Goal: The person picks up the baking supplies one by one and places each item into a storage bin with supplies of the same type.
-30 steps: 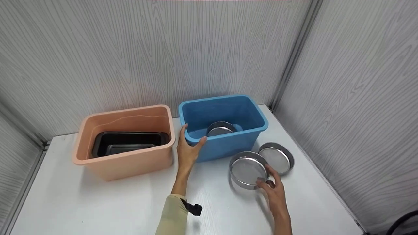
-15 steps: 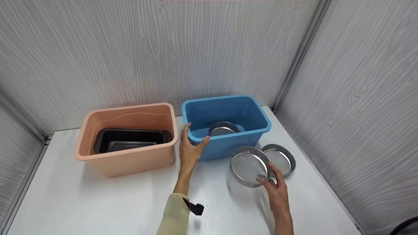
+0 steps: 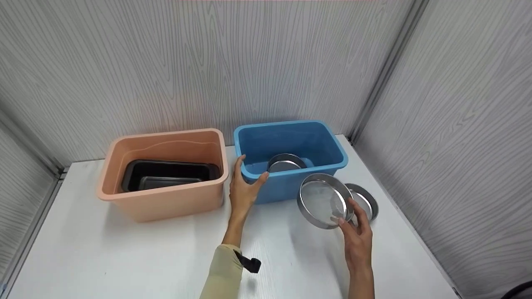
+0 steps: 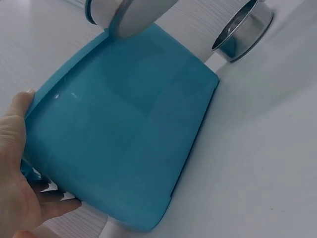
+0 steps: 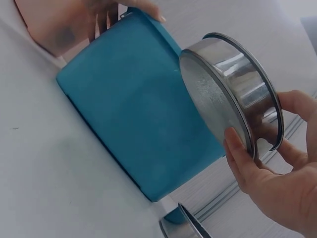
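Observation:
My right hand (image 3: 358, 243) pinches the rim of a round steel sieve (image 3: 322, 201), thumb and fingers on its near right side. The sieve is tilted and raised off the table in front of the blue bin (image 3: 276, 189); its fine mesh (image 5: 208, 91) shows in the right wrist view. My left hand (image 3: 243, 193) holds the bin's front left corner, thumb at the front rim and fingers along the left side. A second sieve (image 3: 284, 165) lies inside the blue bin. On the table, right of the bin, rests a third sieve (image 3: 371, 200), partly hidden behind the held one.
A peach bin (image 3: 166, 203) stands left of the blue one, with a black rectangular baking pan (image 3: 166, 172) inside. Pale wood-grain panels (image 3: 266, 62) rise behind and at both sides. A black cable (image 3: 517, 290) shows at the lower right.
My right hand has lifted the sieve off the table, tilting it and raising it towards the blue bin's front rim. The left hand stays at the bin's corner.

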Action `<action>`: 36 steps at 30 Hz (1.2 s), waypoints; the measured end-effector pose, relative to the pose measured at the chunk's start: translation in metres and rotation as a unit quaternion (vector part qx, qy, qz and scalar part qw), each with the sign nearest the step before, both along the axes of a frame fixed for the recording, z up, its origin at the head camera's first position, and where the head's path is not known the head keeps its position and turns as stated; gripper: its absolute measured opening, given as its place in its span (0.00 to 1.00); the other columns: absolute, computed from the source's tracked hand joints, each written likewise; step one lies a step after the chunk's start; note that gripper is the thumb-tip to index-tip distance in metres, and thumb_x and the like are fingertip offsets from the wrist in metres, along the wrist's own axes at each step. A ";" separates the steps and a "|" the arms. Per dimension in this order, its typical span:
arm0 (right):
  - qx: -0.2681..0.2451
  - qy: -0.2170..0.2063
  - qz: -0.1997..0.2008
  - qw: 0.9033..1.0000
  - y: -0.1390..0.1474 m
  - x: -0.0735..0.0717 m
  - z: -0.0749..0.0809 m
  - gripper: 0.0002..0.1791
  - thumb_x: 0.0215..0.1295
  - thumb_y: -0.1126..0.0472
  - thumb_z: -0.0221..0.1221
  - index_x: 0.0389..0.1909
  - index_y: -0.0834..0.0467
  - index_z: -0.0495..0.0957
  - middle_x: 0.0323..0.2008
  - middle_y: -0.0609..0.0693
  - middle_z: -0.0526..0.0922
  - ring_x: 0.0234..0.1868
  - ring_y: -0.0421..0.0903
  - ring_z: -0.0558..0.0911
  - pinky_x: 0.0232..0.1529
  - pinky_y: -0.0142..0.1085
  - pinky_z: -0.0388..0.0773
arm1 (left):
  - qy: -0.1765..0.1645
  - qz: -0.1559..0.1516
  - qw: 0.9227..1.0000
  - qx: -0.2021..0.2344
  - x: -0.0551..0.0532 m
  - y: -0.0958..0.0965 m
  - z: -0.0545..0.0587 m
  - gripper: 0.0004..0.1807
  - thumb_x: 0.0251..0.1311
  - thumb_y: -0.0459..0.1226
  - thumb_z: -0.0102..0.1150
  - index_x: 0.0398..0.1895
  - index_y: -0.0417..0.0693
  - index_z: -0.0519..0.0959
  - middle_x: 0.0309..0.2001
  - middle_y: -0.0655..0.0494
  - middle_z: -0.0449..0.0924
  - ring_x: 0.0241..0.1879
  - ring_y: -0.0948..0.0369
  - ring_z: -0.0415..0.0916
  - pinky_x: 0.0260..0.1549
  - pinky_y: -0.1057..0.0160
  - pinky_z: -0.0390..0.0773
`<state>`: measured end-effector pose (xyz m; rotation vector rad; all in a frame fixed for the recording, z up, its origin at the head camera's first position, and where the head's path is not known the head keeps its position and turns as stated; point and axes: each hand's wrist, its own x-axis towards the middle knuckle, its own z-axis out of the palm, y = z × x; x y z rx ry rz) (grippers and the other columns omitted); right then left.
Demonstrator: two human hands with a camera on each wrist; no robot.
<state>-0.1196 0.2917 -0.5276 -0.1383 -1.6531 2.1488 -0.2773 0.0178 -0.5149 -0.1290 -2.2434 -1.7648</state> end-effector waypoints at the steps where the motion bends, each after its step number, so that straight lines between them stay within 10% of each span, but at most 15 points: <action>1: -0.001 0.006 -0.002 1.000 -0.001 -0.001 0.002 0.35 0.69 0.77 0.56 0.76 0.61 0.63 0.75 0.51 0.62 0.75 0.54 0.64 0.67 0.33 0.74 | 0.000 0.001 1.000 0.000 0.000 0.000 0.000 0.52 0.56 0.63 0.71 0.81 0.66 0.57 0.81 0.55 0.58 0.76 0.48 0.61 0.67 0.34 0.67; 36: 0.054 0.093 -0.006 0.994 -0.009 -0.055 0.055 0.36 0.67 0.76 0.62 0.75 0.59 0.68 0.74 0.52 0.65 0.72 0.60 0.70 0.61 0.34 0.79 | -0.007 0.011 1.000 0.011 0.001 -0.001 -0.004 0.51 0.57 0.62 0.71 0.81 0.65 0.58 0.81 0.56 0.57 0.78 0.52 0.57 0.71 0.36 0.62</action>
